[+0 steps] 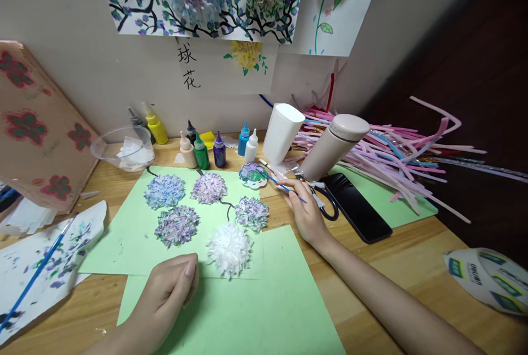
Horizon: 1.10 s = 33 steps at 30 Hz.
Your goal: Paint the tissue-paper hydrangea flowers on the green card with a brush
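Observation:
My right hand (305,209) pinches a thin blue paintbrush (291,191), its tip down in a small palette (252,175) smeared with purple and green paint. Loosely curled, my left hand (171,292) rests on the green paper (284,289) with no object showing in it. Just beyond it is a white crinkled paper flower (230,249). Several painted flowers lie further back: a blue one (165,190), a purple one (209,187), a purple-green one (177,226), and a pale purple one (251,213) by the palette.
Paint bottles (201,151) line the wall beside a clear bowl (124,149) of tissue. At right are a white container (284,132), a tumbler (336,146), scissors (328,201), a phone (357,207) and pipe cleaners (396,151). Paint-stained paper (78,234) with another brush (37,272) lies left.

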Tool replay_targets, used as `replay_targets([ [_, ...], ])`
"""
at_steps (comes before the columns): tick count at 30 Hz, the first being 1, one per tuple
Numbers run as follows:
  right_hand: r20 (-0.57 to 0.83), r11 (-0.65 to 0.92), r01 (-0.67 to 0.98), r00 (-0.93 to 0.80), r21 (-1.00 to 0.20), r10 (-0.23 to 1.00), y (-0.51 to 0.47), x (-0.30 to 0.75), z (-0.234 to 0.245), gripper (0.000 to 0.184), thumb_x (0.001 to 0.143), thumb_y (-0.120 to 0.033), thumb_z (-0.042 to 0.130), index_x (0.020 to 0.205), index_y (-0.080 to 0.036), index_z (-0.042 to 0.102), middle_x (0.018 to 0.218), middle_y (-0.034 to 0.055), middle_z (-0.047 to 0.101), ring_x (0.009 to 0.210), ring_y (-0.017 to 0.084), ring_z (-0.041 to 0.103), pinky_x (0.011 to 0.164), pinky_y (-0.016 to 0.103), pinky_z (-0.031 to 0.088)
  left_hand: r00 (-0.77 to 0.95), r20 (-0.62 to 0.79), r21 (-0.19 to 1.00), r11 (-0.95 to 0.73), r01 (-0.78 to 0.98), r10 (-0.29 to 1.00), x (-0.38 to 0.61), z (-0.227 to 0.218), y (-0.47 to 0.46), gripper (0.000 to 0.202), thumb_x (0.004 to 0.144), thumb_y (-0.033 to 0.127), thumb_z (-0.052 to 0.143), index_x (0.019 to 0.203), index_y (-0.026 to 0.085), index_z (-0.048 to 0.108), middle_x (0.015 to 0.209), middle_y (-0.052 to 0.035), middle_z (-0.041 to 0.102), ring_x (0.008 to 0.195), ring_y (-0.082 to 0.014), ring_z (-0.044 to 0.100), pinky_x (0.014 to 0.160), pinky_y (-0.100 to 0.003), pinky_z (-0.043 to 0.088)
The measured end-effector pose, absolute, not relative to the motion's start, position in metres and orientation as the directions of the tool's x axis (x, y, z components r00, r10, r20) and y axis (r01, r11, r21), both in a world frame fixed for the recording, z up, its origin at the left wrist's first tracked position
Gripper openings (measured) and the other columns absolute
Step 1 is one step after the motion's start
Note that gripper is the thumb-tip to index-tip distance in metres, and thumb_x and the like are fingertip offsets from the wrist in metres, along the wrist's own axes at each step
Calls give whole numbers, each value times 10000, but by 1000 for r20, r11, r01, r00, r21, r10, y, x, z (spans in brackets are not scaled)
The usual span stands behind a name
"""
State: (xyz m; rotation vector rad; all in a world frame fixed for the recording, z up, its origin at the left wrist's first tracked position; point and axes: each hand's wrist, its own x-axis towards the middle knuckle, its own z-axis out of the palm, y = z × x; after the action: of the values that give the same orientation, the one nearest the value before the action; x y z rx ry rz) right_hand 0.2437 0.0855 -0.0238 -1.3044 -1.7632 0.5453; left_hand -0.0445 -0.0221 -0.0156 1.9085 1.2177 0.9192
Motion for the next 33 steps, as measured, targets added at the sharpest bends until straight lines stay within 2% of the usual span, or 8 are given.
replay_targets([
  [4,392,352,497,-26,-793,919,83,242,-22,294,948,-307,349,1087,-237,598,1097,65,606,1081,222,526,955,383,397,321,201,827,-336,451,926,-44,-13,-21,460,985,194,238,537,178,343,517,31,409,464,-83,402,495,-217,317],
  [9,380,342,330,56,-880,923,72,252,-7,302,949,-343,354,980,-232,633,1033,54,632,1036,213,558,931,362,408,330,191,815,-336,473,925,-42,-9,-18,453,979,200,239,537,184,339,512,31,404,462,-87,400,493,-219,319],
  [12,289,282,89,68,-955,955,63,269,-1,353,952,-396,348,820,-215,621,851,42,637,796,178,602,695,296,469,327,181,823,-325,466,928,-41,-9,-17,457,980,215,241,535,186,340,516,30,410,466,-90,400,498,-222,321],
  [15,187,197,-98,105,-975,977,54,284,-6,339,929,-420,432,690,-207,542,670,3,570,586,120,542,510,225,406,322,157,826,-303,476,934,-40,-9,-17,460,981,230,242,534,188,342,513,32,409,462,-89,395,498,-223,319],
  [18,155,166,-88,118,-982,981,45,289,-17,295,902,-422,505,699,-209,528,642,-9,561,564,112,534,491,213,402,330,132,817,-291,498,935,-39,-6,-18,460,978,237,236,534,191,343,506,33,406,456,-90,393,491,-223,316],
  [22,202,202,7,20,-979,979,41,284,-24,310,924,-454,449,769,-216,574,729,19,621,654,146,585,581,261,469,351,95,806,-279,522,932,-38,-3,-17,455,976,242,235,537,194,343,507,33,408,459,-92,397,492,-223,316],
  [26,259,259,18,-8,-966,966,42,283,-24,325,951,-422,405,789,-219,600,776,24,640,727,155,604,664,278,483,361,60,804,-259,535,931,-37,-6,-15,455,981,252,236,537,194,320,508,36,393,460,-92,383,497,-226,309],
  [33,236,239,56,-55,-969,970,41,285,-26,306,959,-411,390,853,-225,608,880,31,635,806,159,603,734,287,479,384,-34,797,-207,567,923,-39,-7,-16,468,991,296,225,551,194,350,532,33,407,477,-99,397,518,-236,318],
])
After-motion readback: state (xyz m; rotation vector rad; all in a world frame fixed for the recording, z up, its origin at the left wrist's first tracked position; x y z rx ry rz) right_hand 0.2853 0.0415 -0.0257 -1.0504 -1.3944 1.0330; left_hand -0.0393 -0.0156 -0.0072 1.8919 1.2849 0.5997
